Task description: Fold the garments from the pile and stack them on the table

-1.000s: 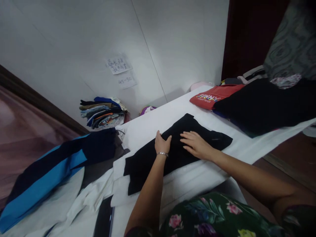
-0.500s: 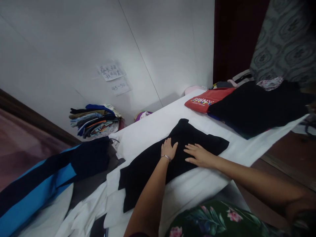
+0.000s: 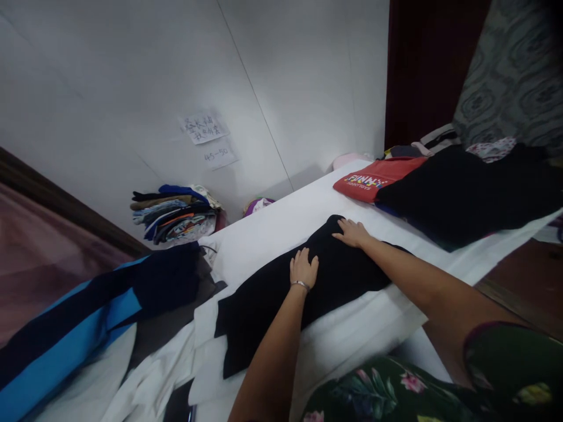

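The right hand is sliding away from the left hand, travelling toward one o'clock along the black garment to its far end. The flap of cloth that was sticking out toward three o'clock is now lying tucked in, narrowing the garment's outline there.

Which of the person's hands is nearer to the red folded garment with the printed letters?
The right hand, flat on the far end of the black garment. The left hand lies nearer the middle, farther from the red garment.

Dark floral garment, silver bracelet, bare forearms.
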The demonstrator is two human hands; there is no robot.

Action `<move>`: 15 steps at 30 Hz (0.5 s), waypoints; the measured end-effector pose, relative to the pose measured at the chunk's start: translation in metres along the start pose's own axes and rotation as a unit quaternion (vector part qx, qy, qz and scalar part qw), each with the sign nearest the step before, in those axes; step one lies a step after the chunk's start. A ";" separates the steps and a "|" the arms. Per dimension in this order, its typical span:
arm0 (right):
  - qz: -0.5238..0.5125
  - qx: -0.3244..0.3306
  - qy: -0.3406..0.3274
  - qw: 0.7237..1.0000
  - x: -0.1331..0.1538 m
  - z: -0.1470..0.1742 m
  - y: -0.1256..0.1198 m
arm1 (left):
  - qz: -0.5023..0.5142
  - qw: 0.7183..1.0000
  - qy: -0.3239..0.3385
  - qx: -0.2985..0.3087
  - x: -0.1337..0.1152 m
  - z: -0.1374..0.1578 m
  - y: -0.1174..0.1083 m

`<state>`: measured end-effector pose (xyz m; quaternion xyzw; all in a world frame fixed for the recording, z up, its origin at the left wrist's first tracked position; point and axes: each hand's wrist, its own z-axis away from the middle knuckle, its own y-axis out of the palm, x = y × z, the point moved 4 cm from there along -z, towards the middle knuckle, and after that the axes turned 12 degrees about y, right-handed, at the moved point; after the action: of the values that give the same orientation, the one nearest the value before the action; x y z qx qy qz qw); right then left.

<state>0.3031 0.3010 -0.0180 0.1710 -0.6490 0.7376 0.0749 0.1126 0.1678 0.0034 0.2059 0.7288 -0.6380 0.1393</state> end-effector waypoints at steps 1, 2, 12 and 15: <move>-0.007 0.004 0.000 1.000 -0.002 -0.001 0.001 | 0.003 1.000 -0.001 -0.004 0.000 0.000 0.000; -0.015 0.011 -0.002 1.000 -0.003 -0.003 0.000 | 0.005 1.000 -0.001 -0.007 0.001 0.000 0.000; -0.191 0.069 0.008 0.979 -0.082 0.028 -0.054 | 0.003 1.000 0.002 -0.016 0.002 -0.003 0.002; -0.217 0.042 0.061 0.973 -0.119 0.055 -0.060 | -0.007 1.000 0.003 -0.009 0.002 -0.004 0.002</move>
<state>0.4425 0.2694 0.0017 0.2658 -0.5588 0.7394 0.2654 0.1119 0.1719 0.0014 0.2014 0.7365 -0.6315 0.1346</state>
